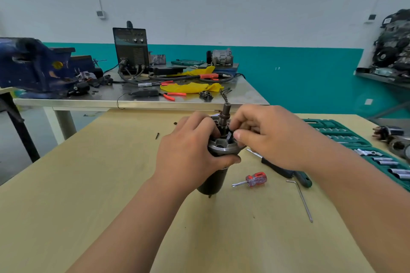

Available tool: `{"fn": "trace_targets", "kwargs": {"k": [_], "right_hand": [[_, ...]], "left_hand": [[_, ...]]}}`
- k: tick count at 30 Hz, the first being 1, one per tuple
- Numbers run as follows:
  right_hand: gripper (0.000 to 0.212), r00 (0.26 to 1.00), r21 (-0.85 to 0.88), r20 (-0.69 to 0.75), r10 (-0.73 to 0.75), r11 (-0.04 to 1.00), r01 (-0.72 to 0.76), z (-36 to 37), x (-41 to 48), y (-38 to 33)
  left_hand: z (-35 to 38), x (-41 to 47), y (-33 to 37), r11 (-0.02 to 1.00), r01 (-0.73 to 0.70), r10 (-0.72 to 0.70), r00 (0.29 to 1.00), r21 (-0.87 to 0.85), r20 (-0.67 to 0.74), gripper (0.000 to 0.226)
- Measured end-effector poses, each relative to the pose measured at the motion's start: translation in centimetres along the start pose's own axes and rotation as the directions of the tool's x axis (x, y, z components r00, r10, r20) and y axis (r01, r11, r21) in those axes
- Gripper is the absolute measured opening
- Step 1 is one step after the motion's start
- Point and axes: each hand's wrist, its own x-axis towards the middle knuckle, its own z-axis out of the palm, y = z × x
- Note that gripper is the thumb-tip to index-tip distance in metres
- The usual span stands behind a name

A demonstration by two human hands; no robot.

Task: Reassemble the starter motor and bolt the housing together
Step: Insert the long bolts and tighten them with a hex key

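The starter motor [212, 180] stands upright on the wooden table [111, 184], a dark cylinder with a silver flange at its top and a shaft [225, 112] sticking up. My left hand [190, 150] grips the motor round the flange, thumb in front. My right hand [264, 135] is at the top of the motor beside the shaft, its fingertips pinching a small dark part there. The part itself is mostly hidden by the fingers.
A small red screwdriver [253, 179], a black-and-green handled tool [286, 170] and a hex key [301, 199] lie right of the motor. A green socket set case [355, 146] sits at the right edge. Small screws [157, 135] lie left. A metal bench [142, 101] stands behind.
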Motion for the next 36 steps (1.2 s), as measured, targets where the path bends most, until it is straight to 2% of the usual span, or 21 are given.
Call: {"fn": "trace_targets", "kwargs": {"k": [2, 5, 9, 12, 16, 20, 24, 29, 36], "right_hand": [[0.023, 0.999, -0.029, -0.051, 0.002, 1.0, -0.003, 0.2, -0.5, 0.0], [0.027, 0.994, 0.053, -0.107, -0.005, 0.999, 0.011, 0.7, -1.5, -0.1], [0.019, 0.979, 0.069, -0.176, -0.099, 0.991, 0.112, 1.1, -2.4, -0.4], [0.02, 0.97, 0.047, -0.159, -0.185, 0.98, 0.194, 1.1, -2.4, -0.6], [0.014, 0.966, -0.072, -0.056, -0.253, 0.966, 0.248, 1.3, -2.2, -0.3], [0.009, 0.952, -0.064, -0.105, -0.288, 0.957, 0.283, 1.8, -2.3, 0.2], [0.008, 0.95, -0.092, -0.143, -0.277, 0.96, 0.266, 2.0, -2.1, 0.4], [0.012, 0.976, -0.041, -0.05, -0.213, 0.977, 0.211, 1.2, -1.5, 0.4], [0.016, 0.978, -0.191, -0.087, -0.188, 0.967, 0.169, 1.2, -0.3, 0.1]], "left_hand": [[-0.2, -0.3, 0.4, 1.0, -0.02, 0.02, 1.0, 0.023, -0.021, 0.055], [-0.3, -0.8, 1.0, 0.998, -0.036, 0.039, 0.998, 0.05, -0.042, 0.057], [-0.4, -1.2, 1.4, 0.999, -0.014, 0.017, 0.997, 0.045, -0.069, 0.056], [-0.5, -1.3, 1.6, 0.999, -0.022, 0.026, 0.996, 0.044, -0.084, 0.055], [-0.6, -1.4, 1.8, 0.997, -0.051, 0.056, 0.995, 0.061, -0.078, 0.054], [-0.6, -1.2, 1.8, 0.998, -0.036, 0.04, 0.996, 0.055, -0.081, 0.05], [-0.3, -0.9, 1.8, 0.997, -0.036, 0.041, 0.997, 0.075, -0.072, 0.05], [-0.1, -0.5, 1.6, 0.998, -0.012, 0.013, 1.0, 0.067, -0.02, 0.051], [0.5, 1.0, 0.8, 0.997, 0.045, -0.05, 0.995, 0.059, 0.083, 0.05]]}}
